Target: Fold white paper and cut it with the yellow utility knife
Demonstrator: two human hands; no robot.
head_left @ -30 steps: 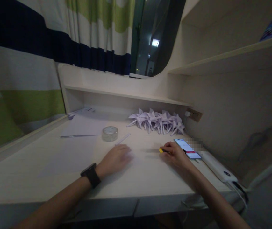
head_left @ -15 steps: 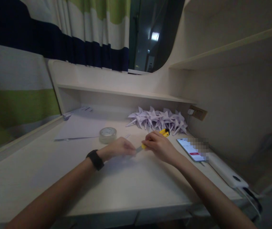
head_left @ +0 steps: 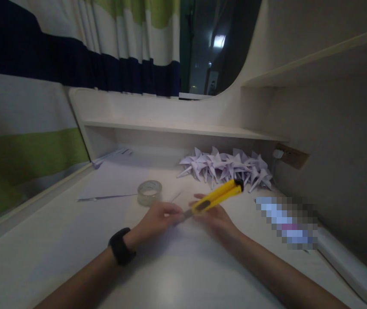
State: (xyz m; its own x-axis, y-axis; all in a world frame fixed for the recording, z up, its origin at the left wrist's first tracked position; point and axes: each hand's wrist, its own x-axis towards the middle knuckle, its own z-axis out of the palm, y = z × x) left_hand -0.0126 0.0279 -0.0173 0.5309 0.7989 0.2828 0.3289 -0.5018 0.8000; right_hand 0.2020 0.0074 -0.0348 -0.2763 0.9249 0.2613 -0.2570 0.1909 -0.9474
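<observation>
A yellow utility knife [head_left: 217, 198] with a black end cap slants between my hands, its grey blade pointing left. My left hand [head_left: 157, 219], with a black band on the wrist, is closed in a pinch at the blade's tip; whether something small is also in the pinch is hard to make out. Around the knife's front part, my right hand [head_left: 220, 223] has its fingers on either side of the handle, slightly blurred. A roll of clear tape [head_left: 149, 193] stands just behind my left hand. Beyond the knife lies a row of white paper pinwheels [head_left: 225, 165].
White paper sheets [head_left: 112, 176] lie at the back left of the white desk [head_left: 132, 287]. To the right are a blurred-out phone [head_left: 283, 221] and a long white device [head_left: 347, 262]. A low shelf [head_left: 183, 128] runs along the back, near a plugged-in socket [head_left: 291, 155].
The utility knife has turned so that more of its yellow handle shows above my right fingers. My right hand has shifted lower beneath it. The view has tilted slightly, moving the surroundings.
</observation>
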